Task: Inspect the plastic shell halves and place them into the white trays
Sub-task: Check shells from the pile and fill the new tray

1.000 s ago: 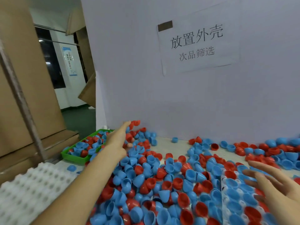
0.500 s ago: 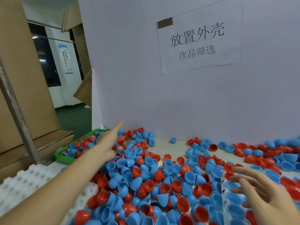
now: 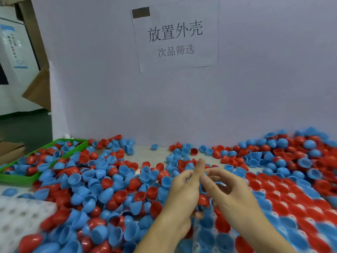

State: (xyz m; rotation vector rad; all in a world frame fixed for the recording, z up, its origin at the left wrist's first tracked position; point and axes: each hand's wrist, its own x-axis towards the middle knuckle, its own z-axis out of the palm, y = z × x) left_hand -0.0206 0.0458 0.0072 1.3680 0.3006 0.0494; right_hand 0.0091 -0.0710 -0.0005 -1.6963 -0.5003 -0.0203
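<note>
Red and blue plastic shell halves (image 3: 113,181) lie heaped across the table. My left hand (image 3: 184,192) and my right hand (image 3: 229,192) meet over the pile at centre, fingers curled towards each other. Their fingertips pinch a small blue shell half (image 3: 205,174) of which only a sliver shows. A red shell half (image 3: 202,199) sits just below, between the palms. Under and right of my hands, a white tray (image 3: 291,195) holds rows of red and blue halves. A second white tray (image 3: 20,218) at the lower left has bare pockets.
A green bin (image 3: 16,180) with several shell halves stands at the left edge. A white board (image 3: 255,92) with a paper sign closes off the back of the table. Cardboard and a doorway lie beyond the left side.
My left hand has come back from the far left of the pile to the centre. My right hand has closed in to meet it, fingers now curled. The view has tipped down and right.
</note>
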